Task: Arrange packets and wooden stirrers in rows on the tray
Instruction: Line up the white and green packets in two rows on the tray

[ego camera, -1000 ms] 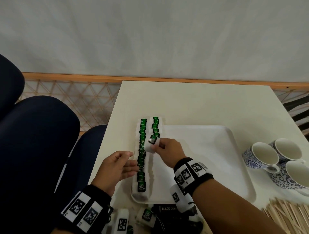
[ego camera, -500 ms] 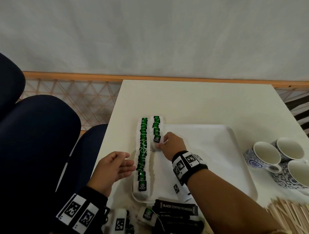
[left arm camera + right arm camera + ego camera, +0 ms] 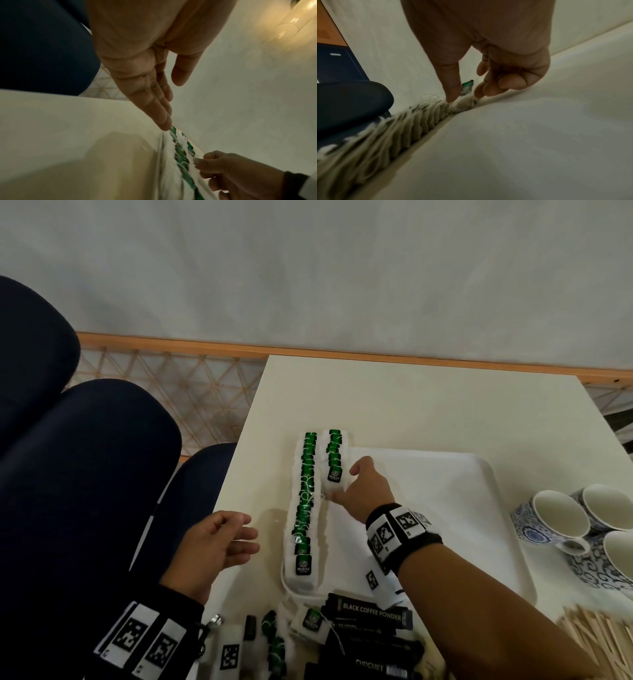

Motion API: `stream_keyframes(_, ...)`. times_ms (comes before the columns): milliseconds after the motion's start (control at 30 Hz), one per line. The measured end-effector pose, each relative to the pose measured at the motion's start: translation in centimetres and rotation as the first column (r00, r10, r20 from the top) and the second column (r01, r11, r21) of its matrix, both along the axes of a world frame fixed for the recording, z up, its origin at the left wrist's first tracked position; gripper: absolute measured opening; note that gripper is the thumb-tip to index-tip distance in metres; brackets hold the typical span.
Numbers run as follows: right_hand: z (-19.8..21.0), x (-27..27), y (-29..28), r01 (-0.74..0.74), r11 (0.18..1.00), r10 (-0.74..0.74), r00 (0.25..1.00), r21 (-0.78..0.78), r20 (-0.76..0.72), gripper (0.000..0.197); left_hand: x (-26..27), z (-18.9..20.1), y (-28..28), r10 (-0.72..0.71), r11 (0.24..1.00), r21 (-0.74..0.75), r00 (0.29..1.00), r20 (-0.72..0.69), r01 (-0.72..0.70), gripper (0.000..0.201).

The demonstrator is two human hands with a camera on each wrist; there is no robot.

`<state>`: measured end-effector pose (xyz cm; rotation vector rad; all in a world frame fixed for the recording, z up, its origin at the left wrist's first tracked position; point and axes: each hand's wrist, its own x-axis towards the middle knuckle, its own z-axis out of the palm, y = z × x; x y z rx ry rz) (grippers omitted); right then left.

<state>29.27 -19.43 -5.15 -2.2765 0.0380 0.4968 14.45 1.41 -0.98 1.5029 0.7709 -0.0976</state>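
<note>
Right now the table carries the tray, which holds two rows of packets along its left side, both running lengthwise away from me. The long row spans nearly the whole tray edge; the short row sits just beside it at the far end, green labels up. Wooden stirrers lie fanned at the table's near right corner, off the tray. My left hand hovers released — fingers straight, holding nothing — just left of the long row. My right hand pinches the nearest packet of the short row between thumb and fingertips.
</note>
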Motion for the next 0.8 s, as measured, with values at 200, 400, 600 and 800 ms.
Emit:
stream_keyframes(200, 3.5, -4.2, 2.0, -0.363, 0.929, 0.371, 0.912, -0.079, 0.174, 0.023, -3.2, -0.9, 1.3, -0.084, 0.979, 0.177, 0.99, -0.115, 0.104, 0.016)
stream_keyframes(400, 4.5, -9.7, 4.6, -0.838, 0.542, 0.839, 0.544, -0.053, -0.019, 0.031, -7.5, -2.0, 2.0, -0.354, 0.812, 0.354, 0.875, -0.332, 0.463, 0.016)
stream_keyframes(600, 3.1, -12.2, 5.5, -0.923, 0.314, 0.909, 0.36, -0.222, -0.21, 0.074, -10.1, -2.5, 2.8, -0.451, 0.696, 0.34, 0.753, -0.479, 0.633, 0.053)
stream_keyframes(800, 3.4, -13.3, 5.2, -0.888, 0.3, 0.905, 0.38, -0.347, -0.191, 0.068, -11.2, -2.7, 1.5, -0.493, 0.572, 0.479, 0.746, -0.448, 0.666, 0.064)
